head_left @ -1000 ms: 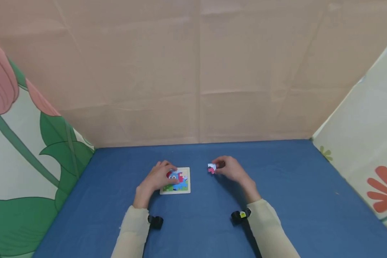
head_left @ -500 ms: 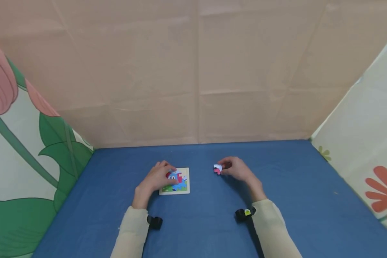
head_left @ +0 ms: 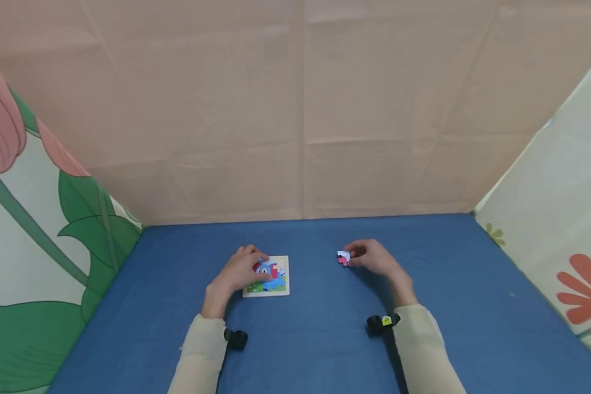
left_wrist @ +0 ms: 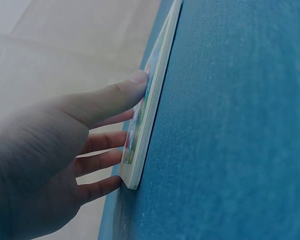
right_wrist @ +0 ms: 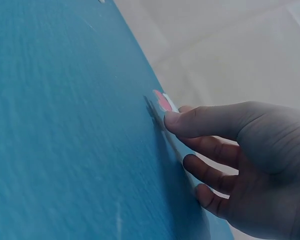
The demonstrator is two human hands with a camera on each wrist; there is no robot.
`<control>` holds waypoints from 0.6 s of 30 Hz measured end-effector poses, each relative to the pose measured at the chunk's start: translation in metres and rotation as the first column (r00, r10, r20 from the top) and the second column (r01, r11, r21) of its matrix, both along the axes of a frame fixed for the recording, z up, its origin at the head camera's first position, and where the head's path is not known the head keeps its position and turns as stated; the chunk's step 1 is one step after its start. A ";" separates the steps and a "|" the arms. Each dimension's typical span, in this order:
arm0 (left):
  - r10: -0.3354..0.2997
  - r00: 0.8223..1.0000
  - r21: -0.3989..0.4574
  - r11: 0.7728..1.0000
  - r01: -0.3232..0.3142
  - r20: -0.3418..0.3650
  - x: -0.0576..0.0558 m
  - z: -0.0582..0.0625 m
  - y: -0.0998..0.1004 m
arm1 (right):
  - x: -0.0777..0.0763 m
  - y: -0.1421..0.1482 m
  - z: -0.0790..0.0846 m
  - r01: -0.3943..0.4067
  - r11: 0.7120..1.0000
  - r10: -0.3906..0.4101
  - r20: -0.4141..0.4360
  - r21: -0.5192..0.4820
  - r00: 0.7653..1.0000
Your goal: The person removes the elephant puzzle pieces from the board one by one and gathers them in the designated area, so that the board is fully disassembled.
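A small square jigsaw puzzle (head_left: 278, 283) in a pale wooden frame lies flat on the blue table, showing a blue cartoon animal with red parts and green ground. My left hand (head_left: 236, 271) rests over its left side; in the left wrist view the thumb and nearly straight fingers touch the board (left_wrist: 155, 95). To the right, my right hand (head_left: 372, 258) pinches a puzzle piece (head_left: 343, 258), white and pink with a dark spot, between thumb and fingers. The piece (right_wrist: 163, 101) looks slightly above the cloth, its shadow beside it; the fingers partly hide it.
The blue tabletop (head_left: 305, 339) runs back to a beige sheet wall (head_left: 300, 137). Flower-printed panels stand at the left (head_left: 24, 246) and right (head_left: 561, 219). A black camera is strapped to each wrist.
My right hand has moved to the right, away from the puzzle, with the piece still pinched. The left hand and the puzzle have stayed in place.
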State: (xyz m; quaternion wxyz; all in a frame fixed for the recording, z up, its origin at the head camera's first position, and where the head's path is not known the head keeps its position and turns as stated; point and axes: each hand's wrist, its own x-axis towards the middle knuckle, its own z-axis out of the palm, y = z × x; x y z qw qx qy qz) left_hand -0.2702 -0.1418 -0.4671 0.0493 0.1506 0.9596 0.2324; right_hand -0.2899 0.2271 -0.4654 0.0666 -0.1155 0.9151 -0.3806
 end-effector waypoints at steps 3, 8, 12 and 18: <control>-0.002 1.000 -0.001 1.000 0.002 -0.004 0.000 0.000 0.000 | -0.001 0.004 0.000 0.009 1.000 -0.009 0.000 0.006 1.000; -0.001 1.000 0.003 1.000 0.001 0.003 0.000 -0.001 -0.001 | -0.001 0.008 -0.001 0.024 0.999 -0.025 0.025 0.023 0.999; 0.003 1.000 0.007 1.000 -0.003 0.004 0.001 0.000 0.000 | -0.001 0.010 0.000 0.026 0.999 -0.028 0.046 0.035 0.999; 0.003 1.000 0.010 1.000 -0.003 0.003 0.001 0.001 0.000 | 0.000 0.010 0.001 0.034 0.998 -0.038 0.064 0.054 0.997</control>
